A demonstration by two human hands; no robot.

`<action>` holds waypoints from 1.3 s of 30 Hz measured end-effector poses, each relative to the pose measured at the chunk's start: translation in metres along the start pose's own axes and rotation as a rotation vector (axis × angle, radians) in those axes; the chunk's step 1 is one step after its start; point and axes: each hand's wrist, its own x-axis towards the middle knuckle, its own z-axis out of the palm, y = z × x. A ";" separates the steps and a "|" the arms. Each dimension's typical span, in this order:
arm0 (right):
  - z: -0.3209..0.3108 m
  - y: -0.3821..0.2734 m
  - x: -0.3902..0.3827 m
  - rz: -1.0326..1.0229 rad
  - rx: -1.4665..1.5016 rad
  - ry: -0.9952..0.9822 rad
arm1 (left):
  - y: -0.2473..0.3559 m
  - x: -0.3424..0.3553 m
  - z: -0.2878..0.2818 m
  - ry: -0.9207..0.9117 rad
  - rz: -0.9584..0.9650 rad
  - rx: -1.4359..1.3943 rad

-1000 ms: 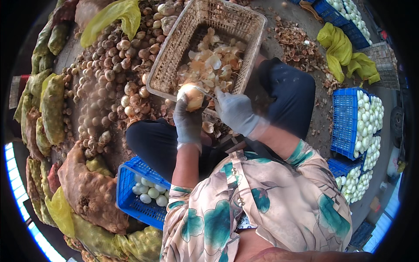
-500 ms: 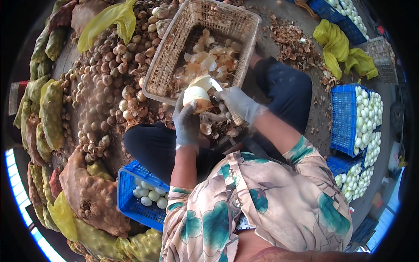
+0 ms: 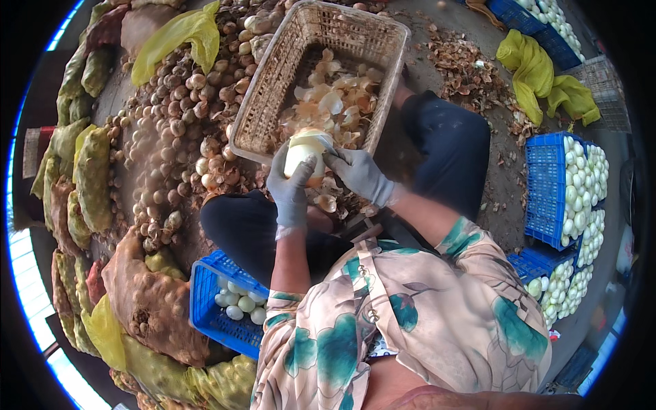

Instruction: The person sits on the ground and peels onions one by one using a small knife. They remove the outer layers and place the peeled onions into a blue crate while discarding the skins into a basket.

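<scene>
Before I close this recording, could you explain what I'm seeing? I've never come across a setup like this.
There's no machine: these are a person's own hands, in grey gloves. A fisheye camera on the head looks down, so straight edges bend. The left hand holds a partly peeled onion; the right hand grips what looks like a small blade against it. Just beyond, a pale crate holds loose skins. Unpeeled onions lie on the ground at left; at right, a blue crate holds peeled onions.
</scene>
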 end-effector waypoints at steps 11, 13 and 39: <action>-0.017 0.032 0.027 0.746 0.490 -0.236 | 0.011 -0.010 0.015 -0.221 0.111 0.285; -0.014 0.023 0.028 0.787 0.728 -0.196 | 0.007 -0.009 0.014 -0.222 0.299 0.443; -0.037 -0.031 0.042 0.377 0.265 -0.059 | 0.021 -0.016 0.021 -0.196 0.029 0.139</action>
